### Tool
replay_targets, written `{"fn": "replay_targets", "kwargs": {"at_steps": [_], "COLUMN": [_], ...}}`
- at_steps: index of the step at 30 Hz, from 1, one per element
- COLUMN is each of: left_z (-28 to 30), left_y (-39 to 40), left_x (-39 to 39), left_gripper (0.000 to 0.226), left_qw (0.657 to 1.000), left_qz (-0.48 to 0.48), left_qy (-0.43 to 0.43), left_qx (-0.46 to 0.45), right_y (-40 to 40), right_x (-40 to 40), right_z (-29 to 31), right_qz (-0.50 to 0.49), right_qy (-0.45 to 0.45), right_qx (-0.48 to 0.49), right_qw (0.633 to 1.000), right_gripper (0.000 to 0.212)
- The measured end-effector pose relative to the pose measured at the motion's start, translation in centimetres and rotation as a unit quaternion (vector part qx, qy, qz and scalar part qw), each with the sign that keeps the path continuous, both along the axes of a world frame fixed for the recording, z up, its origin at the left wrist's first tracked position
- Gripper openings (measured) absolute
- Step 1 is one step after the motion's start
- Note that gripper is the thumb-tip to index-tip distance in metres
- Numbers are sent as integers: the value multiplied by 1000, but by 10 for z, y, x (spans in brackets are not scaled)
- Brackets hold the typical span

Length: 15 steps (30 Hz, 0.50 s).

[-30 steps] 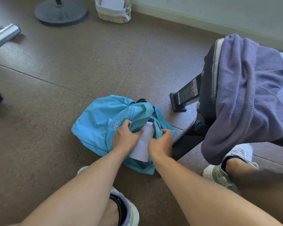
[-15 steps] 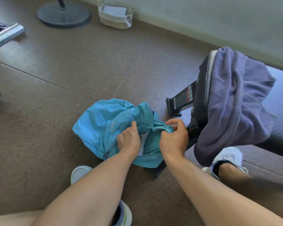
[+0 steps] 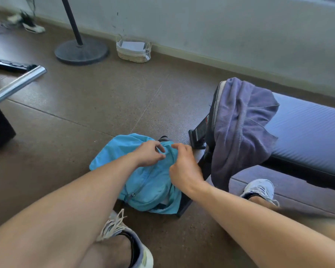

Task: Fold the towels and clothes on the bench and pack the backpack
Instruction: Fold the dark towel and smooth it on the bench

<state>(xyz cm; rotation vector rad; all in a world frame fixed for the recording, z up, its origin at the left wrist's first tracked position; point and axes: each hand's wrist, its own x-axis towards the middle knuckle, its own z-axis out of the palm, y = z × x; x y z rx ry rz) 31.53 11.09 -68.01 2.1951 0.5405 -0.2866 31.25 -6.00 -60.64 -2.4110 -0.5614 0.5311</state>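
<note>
Head view: both hands, left hand [image 3: 150, 153] and right hand [image 3: 184, 167], pinch the top of the soft turquoise fabric backpack [image 3: 145, 180] lying on the floor. Packing seems unfinished: a crumpled purple terry towel [image 3: 240, 128] hangs unfolded over the padded dark bench [image 3: 307, 130].

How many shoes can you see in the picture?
2 for sure. One shoe is at the bottom, under the left arm. The other shoe is on the right, beside the bench. Blurry shapes by the far wall might be more.
</note>
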Motion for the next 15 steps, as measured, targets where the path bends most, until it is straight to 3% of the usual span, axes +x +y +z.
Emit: {"fn": "replay_targets", "kwargs": {"at_steps": [3,6,11,15], "left_z": [57,114,197,225], "left_y": [3,-6,-42,-75], "left_x": [8,18,32,41], "left_gripper": [12,9,15,20], "left_qw": [999,995,981,965], "left_qz": [-9,-57,-135,-196], "left_qy": [-34,-53,-90,-100], "left_qx": [24,64,102,143], "right_y": [-9,-27,-83,-125], "right_x": [-6,0,41,89], "right_z": [37,78,137,152], "right_qz": [57,52,30,-12], "right_qy": [-54,-110,-230,-250], "right_qx": [26,31,-16,-103], "right_qw": [997,992,973,963], "right_gripper": [51,38,32,20]}}
